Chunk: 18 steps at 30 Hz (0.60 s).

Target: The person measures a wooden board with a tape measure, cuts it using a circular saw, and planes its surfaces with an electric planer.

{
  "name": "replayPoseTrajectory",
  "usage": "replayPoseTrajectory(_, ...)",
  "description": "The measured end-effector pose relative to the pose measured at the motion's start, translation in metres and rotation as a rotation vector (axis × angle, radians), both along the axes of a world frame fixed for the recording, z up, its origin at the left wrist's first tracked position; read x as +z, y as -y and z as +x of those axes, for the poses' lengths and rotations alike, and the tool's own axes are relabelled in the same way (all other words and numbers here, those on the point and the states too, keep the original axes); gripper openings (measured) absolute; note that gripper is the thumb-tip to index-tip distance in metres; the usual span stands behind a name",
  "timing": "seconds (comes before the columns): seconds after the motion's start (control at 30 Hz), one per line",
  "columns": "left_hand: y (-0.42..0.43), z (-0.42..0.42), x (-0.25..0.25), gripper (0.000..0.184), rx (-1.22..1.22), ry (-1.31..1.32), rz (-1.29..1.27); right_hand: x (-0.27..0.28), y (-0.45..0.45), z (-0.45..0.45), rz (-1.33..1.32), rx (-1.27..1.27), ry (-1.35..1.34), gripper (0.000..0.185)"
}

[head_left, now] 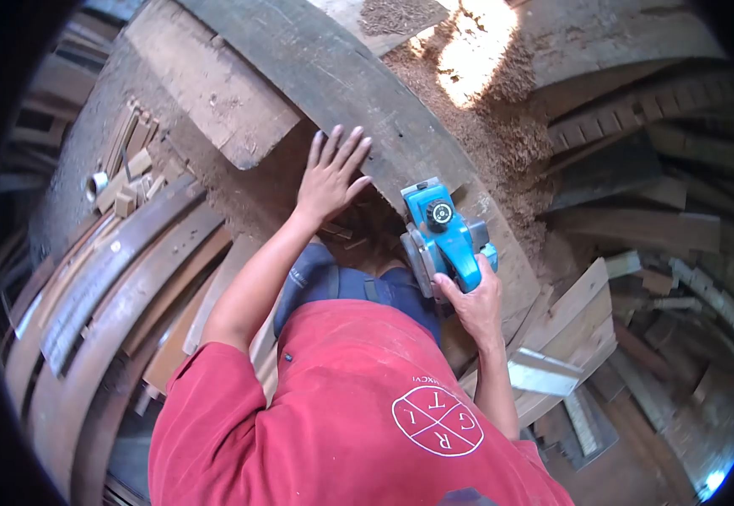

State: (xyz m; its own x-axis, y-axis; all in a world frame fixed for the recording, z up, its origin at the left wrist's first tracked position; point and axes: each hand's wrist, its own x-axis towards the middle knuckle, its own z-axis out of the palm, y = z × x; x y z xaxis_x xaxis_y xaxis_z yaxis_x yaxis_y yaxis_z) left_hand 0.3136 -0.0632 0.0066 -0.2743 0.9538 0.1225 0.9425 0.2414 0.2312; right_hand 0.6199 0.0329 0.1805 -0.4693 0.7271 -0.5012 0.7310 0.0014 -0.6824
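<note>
Item, one long grey-brown weathered wooden plank [329, 76], running diagonally from top centre to right of centre, the piece before you. Item, several long curved brown boards [101, 346], lying side by side at the lower left of the frame. Item, one loose heap of reddish-brown wood shavings [502, 126], upper right, along the plank's far edge. Item, one shorter, thick, pale-brown timber block [207, 84], upper left, on the near side of the plank. Item, one blue-and-grey handheld power planer [438, 232], just right of centre, set over the plank's near edge; whether it is running cannot be told. Item, your left hand [329, 181], centre, holding nothing, fingers spread at the plank's near edge; pressing or hovering, not determinable. Item, your right hand [476, 308], right of centre, closed around the planer's rear handle. Item, one round black dial [439, 212] with pale markings, on the planer's front. Step in hand, by judgement: placing or guiding the planer on the wood. The next move would seem to call for a level base, a firm right-hand hold and your left fingers clear of the planer's path.
</note>
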Motion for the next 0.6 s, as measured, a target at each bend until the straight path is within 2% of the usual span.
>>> replayPoseTrajectory(0.07,0.03,0.023,-0.004,0.064,0.128,-0.009,0.013,-0.028,-0.018,0.017,0.186,0.094,-0.064,0.035)
replayPoseTrajectory(0.1,0.046,0.036,-0.007,0.064,0.294,0.102,0.028,-0.026,-0.027,0.014,0.166,0.127,-0.028,0.026)
replayPoseTrajectory(0.13,0.062,0.05,-0.011,0.065,0.461,0.213,0.047,-0.03,-0.036,0.013,0.165,0.165,-0.032,0.026)
replayPoseTrajectory(0.23,0.117,0.099,-0.027,0.06,0.68,0.401,-0.056,-0.043,-0.059,-0.008,0.19,0.249,-0.031,0.028)
replayPoseTrajectory(0.33,0.134,0.146,-0.023,0.047,0.614,0.611,-0.15,-0.047,-0.074,-0.054,0.25,0.333,-0.078,0.029)
replayPoseTrajectory(0.43,0.109,0.181,-0.015,0.039,0.453,0.875,-0.014,-0.065,-0.091,-0.127,0.349,0.404,-0.145,0.031)
replayPoseTrajectory(0.47,0.09,0.184,0.005,0.041,0.406,0.978,-0.065,-0.072,-0.095,-0.158,0.381,0.408,-0.183,0.032)
replayPoseTrajectory(0.53,0.06,0.2,0.022,0.045,0.367,1.128,-0.004,-0.076,-0.103,-0.233,0.456,0.434,-0.294,0.039)
replayPoseTrajectory(0.57,0.044,0.21,0.025,0.045,0.374,1.137,-0.004,-0.073,-0.107,-0.267,0.441,0.463,-0.246,0.052)
replayPoseTrajectory(0.6,0.029,0.217,0.027,0.046,0.375,1.076,0.1,-0.085,-0.113,-0.295,0.479,0.482,-0.317,0.056)
